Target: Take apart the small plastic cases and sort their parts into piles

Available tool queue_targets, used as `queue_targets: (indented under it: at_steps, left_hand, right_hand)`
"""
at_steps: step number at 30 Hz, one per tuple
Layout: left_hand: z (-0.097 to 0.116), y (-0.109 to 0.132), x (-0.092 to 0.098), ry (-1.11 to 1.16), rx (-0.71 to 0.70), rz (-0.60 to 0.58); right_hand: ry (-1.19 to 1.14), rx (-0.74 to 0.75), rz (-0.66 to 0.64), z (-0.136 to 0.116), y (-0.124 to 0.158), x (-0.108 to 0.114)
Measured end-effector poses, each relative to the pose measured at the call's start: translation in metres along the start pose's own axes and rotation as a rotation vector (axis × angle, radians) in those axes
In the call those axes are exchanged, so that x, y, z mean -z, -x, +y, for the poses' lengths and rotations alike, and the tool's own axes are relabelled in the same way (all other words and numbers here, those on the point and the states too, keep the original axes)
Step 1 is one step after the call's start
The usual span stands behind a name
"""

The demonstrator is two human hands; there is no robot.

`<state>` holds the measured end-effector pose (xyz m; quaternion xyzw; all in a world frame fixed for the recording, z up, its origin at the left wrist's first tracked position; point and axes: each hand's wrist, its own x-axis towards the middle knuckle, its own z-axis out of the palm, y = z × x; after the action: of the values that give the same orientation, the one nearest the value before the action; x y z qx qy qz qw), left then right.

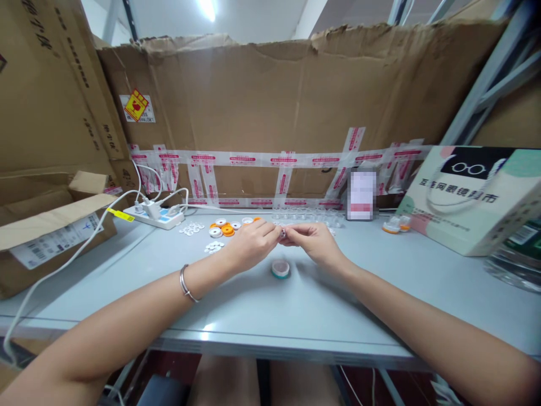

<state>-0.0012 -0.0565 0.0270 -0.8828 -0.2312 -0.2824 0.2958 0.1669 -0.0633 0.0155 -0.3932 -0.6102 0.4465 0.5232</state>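
My left hand point(255, 246) and my right hand point(318, 242) meet above the middle of the table, fingertips nearly touching. Both pinch a small pale piece with a dark spot point(283, 232), too small to name and mostly covered by the fingers. Just below them on the table sits a small round container point(280, 268) with a white wall and a teal base. Beyond my left hand lie several orange and white round caps point(227, 230). Small white discs point(214, 247) form a group beside them, and clear little pieces point(191, 228) are scattered farther left.
Clear small containers point(308, 215) line the back behind my hands. A phone point(362, 194) leans against the cardboard wall point(253, 101). To the right are orange-and-white capped pieces point(396, 224) and a printed box point(459, 200); to the left, a power strip point(159, 217) and an open carton point(54, 237).
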Motion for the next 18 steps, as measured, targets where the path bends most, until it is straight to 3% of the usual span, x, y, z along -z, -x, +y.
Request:
queue_targets:
  at_steps: [6,10,18]
  left_hand:
    - [-0.001,-0.002,0.005,-0.031,-0.041,0.001]
    - [-0.003,0.000,0.002,0.043,-0.047,0.046]
    - [-0.012,0.004,-0.011,0.289,0.103,0.180]
  right_hand:
    - [-0.107,-0.063,0.020,-0.003,0.001,-0.003]
    - [-0.139,-0.184,0.010,-0.006,0.000,-0.003]
    - [-0.036,-0.293,0.011,0.006,-0.013,0.010]
